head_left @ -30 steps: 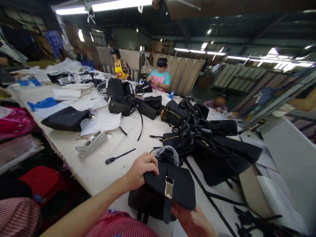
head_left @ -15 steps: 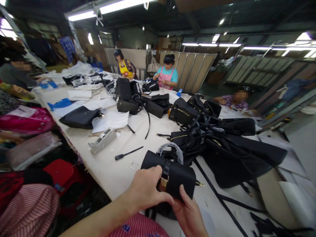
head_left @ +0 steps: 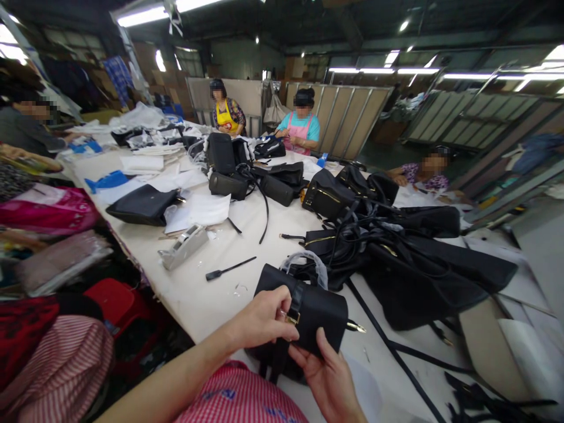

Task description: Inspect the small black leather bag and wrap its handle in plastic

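Observation:
A small black handbag [head_left: 324,305] with a front flap lies at the table's near edge, in front of my body. Its handle [head_left: 315,264] is wrapped in clear plastic, and a gold zip end sticks out on the right. My left hand [head_left: 264,317] is closed in a pinch at the gold buckle [head_left: 293,319] on the flap's strap; its fingertips partly cover the metal. My right hand [head_left: 324,373] grips the bag's lower front, thumb on the flap and fingers underneath.
Several black bags [head_left: 418,270] with long straps pile up on the right. A tape dispenser [head_left: 184,247], a loose black strap [head_left: 231,268] and white paper [head_left: 200,211] lie to the left. Co-workers sit around the table [head_left: 185,294]; a red stool [head_left: 110,299] stands beside it.
My left fingers have curled from lying over the strap into a pinch at the buckle. My right hand has shifted slightly left along the flap's lower edge.

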The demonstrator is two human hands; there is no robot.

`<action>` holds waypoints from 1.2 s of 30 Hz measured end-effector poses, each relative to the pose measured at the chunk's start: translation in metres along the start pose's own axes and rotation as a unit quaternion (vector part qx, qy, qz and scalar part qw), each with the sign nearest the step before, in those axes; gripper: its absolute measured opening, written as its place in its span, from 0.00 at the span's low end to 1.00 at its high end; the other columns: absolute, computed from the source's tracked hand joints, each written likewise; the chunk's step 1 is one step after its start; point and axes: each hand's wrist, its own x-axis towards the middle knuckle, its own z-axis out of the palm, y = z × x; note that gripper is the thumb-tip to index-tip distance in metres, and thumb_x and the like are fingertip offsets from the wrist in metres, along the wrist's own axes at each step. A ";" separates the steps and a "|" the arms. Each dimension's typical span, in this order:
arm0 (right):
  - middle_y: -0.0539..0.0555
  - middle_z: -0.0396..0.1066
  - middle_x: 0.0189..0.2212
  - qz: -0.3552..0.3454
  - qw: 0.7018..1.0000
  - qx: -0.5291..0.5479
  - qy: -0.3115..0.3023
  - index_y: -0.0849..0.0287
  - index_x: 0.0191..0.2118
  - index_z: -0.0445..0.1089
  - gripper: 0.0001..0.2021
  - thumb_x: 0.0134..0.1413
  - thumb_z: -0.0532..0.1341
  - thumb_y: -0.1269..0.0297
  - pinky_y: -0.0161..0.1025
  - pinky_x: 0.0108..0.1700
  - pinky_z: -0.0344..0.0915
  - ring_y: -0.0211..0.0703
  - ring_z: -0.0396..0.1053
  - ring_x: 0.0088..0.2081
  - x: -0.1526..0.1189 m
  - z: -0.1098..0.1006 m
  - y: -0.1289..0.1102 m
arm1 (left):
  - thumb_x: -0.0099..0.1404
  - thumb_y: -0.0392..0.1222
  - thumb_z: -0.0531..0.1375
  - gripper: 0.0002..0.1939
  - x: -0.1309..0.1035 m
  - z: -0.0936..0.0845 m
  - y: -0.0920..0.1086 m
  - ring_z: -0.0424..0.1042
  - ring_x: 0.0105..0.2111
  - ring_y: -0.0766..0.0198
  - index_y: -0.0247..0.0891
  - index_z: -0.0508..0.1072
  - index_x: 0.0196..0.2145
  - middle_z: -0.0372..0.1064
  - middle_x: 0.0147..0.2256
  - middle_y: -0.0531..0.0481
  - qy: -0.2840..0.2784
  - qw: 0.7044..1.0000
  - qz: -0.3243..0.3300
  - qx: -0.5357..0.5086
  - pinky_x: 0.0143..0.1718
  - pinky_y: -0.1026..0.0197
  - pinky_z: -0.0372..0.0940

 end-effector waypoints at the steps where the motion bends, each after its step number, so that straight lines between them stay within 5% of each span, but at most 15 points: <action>1: 0.60 0.78 0.46 0.000 1.000 0.007 0.001 0.58 0.52 0.72 0.21 0.54 0.67 0.57 0.58 0.54 0.67 0.56 0.75 0.47 0.000 0.000 0.001 | 0.49 0.35 0.65 0.17 0.001 -0.001 -0.002 0.61 0.17 0.70 0.42 0.57 0.28 0.57 0.19 0.64 -0.008 1.000 -0.002 -0.019 0.17 0.69 0.54; 12: 0.59 0.78 0.45 0.002 1.000 0.027 -0.003 0.60 0.54 0.70 0.21 0.55 0.66 0.58 0.58 0.55 0.67 0.56 0.75 0.48 0.006 -0.005 0.006 | 0.54 0.36 0.58 0.11 0.006 -0.006 -0.014 0.62 0.17 0.71 0.41 0.58 0.32 0.60 0.21 0.62 -0.042 0.998 0.025 -0.041 0.18 0.70 0.57; 16: 0.58 0.78 0.45 -0.017 1.000 0.022 0.004 0.59 0.54 0.70 0.21 0.56 0.66 0.58 0.56 0.54 0.68 0.56 0.75 0.48 0.006 -0.003 0.005 | 0.60 0.38 0.56 0.05 -0.003 -0.006 -0.006 0.64 0.20 0.70 0.40 0.60 0.32 0.62 0.22 0.60 -0.019 0.998 0.033 0.053 0.21 0.68 0.55; 21: 0.60 0.77 0.46 -0.020 1.000 0.006 -0.005 0.59 0.56 0.68 0.23 0.56 0.66 0.58 0.58 0.52 0.69 0.57 0.75 0.48 0.006 0.000 0.005 | 0.49 0.52 0.70 0.20 -0.013 -0.002 0.002 0.58 0.21 0.68 0.40 0.64 0.27 0.58 0.19 0.61 0.053 0.969 0.004 0.242 0.24 0.65 0.48; 25: 0.60 0.77 0.47 -0.012 1.000 -0.004 0.004 0.59 0.58 0.67 0.27 0.53 0.68 0.57 0.58 0.53 0.68 0.58 0.74 0.49 0.006 -0.003 0.005 | 0.53 0.49 0.68 0.14 -0.009 -0.005 0.000 0.62 0.23 0.67 0.39 0.68 0.25 0.64 0.21 0.58 0.048 0.966 -0.029 0.254 0.25 0.65 0.51; 29: 0.59 0.78 0.45 -0.021 0.999 -0.022 0.018 0.58 0.58 0.66 0.29 0.51 0.69 0.56 0.54 0.51 0.70 0.55 0.76 0.46 0.006 -0.006 0.001 | 0.60 0.41 0.60 0.06 -0.007 -0.007 -0.005 0.67 0.26 0.65 0.39 0.71 0.26 0.69 0.22 0.56 0.002 0.973 0.021 0.232 0.28 0.66 0.57; 36: 0.57 0.79 0.43 -0.058 0.997 -0.030 0.042 0.57 0.54 0.68 0.26 0.50 0.69 0.55 0.54 0.50 0.71 0.55 0.76 0.46 0.007 0.003 0.004 | 0.64 0.35 0.53 0.06 -0.007 0.021 -0.013 0.73 0.29 0.57 0.39 0.70 0.34 0.74 0.29 0.47 0.099 0.885 0.026 0.454 0.29 0.62 0.60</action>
